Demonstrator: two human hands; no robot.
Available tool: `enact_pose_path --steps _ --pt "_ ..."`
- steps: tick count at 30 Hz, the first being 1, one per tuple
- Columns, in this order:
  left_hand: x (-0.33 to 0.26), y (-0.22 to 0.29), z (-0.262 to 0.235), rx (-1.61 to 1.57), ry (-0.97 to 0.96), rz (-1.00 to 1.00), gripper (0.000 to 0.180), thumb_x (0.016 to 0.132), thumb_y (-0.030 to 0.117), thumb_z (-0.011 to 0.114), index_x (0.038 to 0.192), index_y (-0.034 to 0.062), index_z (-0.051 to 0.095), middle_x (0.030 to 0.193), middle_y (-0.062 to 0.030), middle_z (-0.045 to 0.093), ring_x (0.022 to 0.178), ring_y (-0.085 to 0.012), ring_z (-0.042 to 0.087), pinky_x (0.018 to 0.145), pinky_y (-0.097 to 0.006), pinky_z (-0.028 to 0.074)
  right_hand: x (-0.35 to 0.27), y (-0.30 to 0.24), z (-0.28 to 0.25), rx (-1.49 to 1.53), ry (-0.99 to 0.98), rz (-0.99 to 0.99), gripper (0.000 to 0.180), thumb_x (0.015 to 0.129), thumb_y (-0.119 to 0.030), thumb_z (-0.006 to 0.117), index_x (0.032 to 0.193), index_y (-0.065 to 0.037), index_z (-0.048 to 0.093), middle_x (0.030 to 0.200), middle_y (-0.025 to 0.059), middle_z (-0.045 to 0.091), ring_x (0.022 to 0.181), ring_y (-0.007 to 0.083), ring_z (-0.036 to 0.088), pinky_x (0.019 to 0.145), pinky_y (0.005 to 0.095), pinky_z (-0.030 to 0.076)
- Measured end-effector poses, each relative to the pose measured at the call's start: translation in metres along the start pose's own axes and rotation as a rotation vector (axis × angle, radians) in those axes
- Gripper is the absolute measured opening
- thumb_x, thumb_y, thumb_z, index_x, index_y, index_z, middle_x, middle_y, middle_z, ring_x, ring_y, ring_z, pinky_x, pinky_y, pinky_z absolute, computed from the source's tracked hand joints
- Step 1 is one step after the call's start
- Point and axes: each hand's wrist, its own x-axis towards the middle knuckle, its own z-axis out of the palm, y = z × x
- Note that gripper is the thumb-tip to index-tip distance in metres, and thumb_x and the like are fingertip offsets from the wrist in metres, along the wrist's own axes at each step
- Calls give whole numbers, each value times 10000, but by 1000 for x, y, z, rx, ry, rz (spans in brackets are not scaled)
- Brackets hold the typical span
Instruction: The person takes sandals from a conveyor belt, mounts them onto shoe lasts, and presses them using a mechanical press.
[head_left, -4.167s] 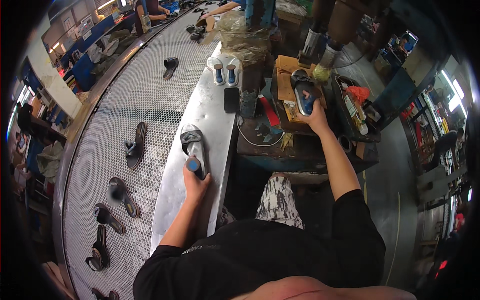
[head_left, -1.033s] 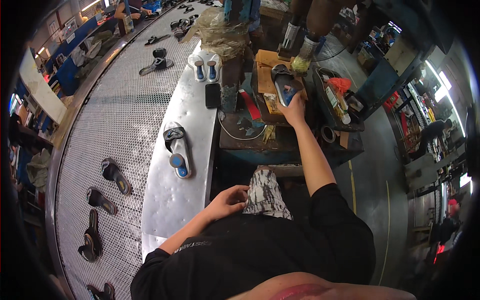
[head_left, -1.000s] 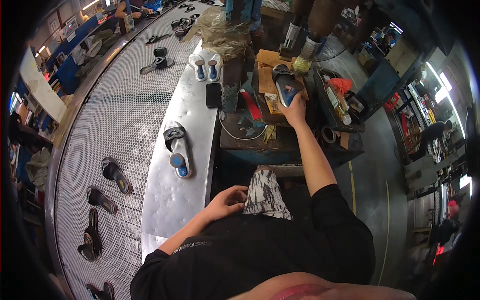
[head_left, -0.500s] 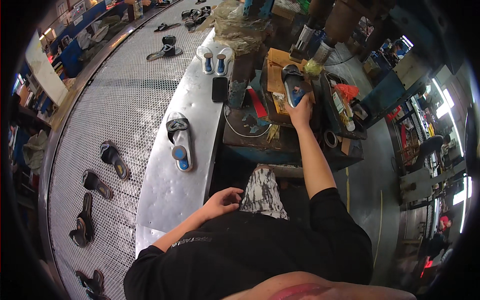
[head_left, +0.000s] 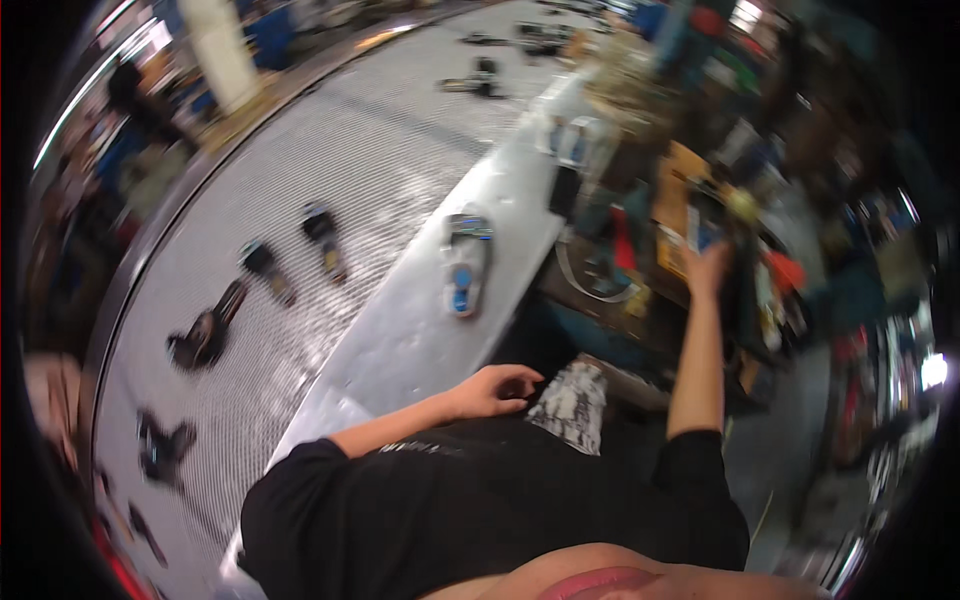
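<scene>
At the machine, my right hand (head_left: 708, 264) grips a sandal (head_left: 711, 215) with a dark strap and a blue patch on its footbed. This sandal lies against an orange-brown board (head_left: 672, 195), and blur hides my fingertips. Near my lap, my left hand (head_left: 497, 390) is loosely curled, a gap between thumb and fingers, holding nothing. Beyond it on the metal bench (head_left: 400, 325) lies another sandal (head_left: 466, 262), dark-strapped, with blue on the heel.
A mesh conveyor (head_left: 360, 130) on the left carries several dark sandals (head_left: 205, 330). Pale soles (head_left: 575, 142) and a black phone (head_left: 565, 190) rest farther up the bench. An orange-red thing (head_left: 784, 270) sits in clutter right of the machine.
My view has swung left, so the scene sits farther right and is blurred. The fingers of my left hand curl more. My right hand still has the sandal at the machine.
</scene>
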Motion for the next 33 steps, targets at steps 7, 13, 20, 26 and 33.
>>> enact_pose_path --steps 7,13,20,26,33 --pt "-21 15 -132 623 1086 293 421 748 51 718 1160 45 635 1080 -83 667 982 -195 640 845 -322 517 32 30 -33 400 118 -16 615 841 -301 761 1297 21 502 1284 206 572 1208 336 554 1037 402 403" --pt "-62 -6 -266 1051 1561 -537 897 753 376 769 1476 64 339 1421 -230 419 1324 -384 385 1115 -478 305 33 -13 -49 233 -13 7 492 827 -289 758 1174 19 594 1165 208 640 1096 357 612 952 408 453" --pt "-67 -51 -283 1191 1342 -431 631 826 340 679 1399 142 503 1377 -247 470 1254 -401 471 1071 -473 373 27 -38 -46 114 -104 48 494 772 -340 779 1087 14 640 1074 219 677 1034 379 640 883 429 488" --pt "-96 -71 -291 1099 1261 -264 635 762 266 718 1369 189 547 1360 -267 479 1241 -419 487 1049 -457 417 -8 -35 9 -74 -71 180 730 749 -425 797 1256 14 506 1230 227 596 1173 392 563 949 461 467" --pt "-144 -37 -251 -105 1285 34 888 726 -1 721 1502 71 296 1208 -184 587 835 -198 630 718 -275 527 -156 -97 26 530 132 10 596 696 -67 753 1252 8 553 1253 157 623 1176 343 588 1017 413 422"
